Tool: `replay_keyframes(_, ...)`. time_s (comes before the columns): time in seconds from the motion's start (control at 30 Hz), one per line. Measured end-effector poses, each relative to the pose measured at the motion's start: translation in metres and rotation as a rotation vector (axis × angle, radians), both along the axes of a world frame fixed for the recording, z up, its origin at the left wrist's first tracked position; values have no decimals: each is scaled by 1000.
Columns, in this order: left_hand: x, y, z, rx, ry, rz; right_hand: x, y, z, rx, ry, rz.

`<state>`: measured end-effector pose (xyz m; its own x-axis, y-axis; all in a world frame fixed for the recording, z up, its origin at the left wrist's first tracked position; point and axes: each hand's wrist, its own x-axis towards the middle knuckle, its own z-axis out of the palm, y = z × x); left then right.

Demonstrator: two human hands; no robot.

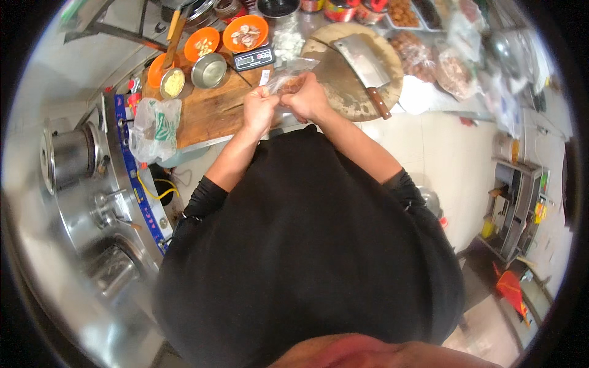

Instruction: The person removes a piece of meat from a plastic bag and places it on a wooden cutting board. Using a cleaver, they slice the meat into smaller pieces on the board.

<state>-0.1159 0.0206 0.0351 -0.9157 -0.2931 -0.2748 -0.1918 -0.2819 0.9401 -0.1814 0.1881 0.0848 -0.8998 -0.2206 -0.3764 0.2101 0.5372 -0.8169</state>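
Note:
A clear plastic bag with reddish-brown contents is held between my two hands, above the edge of the worktop. My left hand pinches the bag's gathered side. My right hand is closed on its other side, with fingers partly hidden. On the round wooden chopping block, to the right, lies a cleaver with a wooden handle. A digital kitchen scale stands beyond my left hand, with an orange bowl of sliced pieces above it. A white crumpled plastic bag sits between the scale and block.
On the wooden board at left stand a metal bowl of liquid, a small bowl of minced yellowish food and orange bowls. A plastic bag hangs over its left edge. Bagged food lies right of the block.

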Motion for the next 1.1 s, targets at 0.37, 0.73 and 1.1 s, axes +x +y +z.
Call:
replay_keyframes(0.37,36,-50,20,329,38,113,2,-61,18,156,189,402)
replay_keyframes(0.73,42,-53,4,-629,-205,-45,8,-75,-10,440,200,511)
replay_keyframes(1.1,44,-61,-3,-606,-79,-100,14,-69,-24,394,172,466)
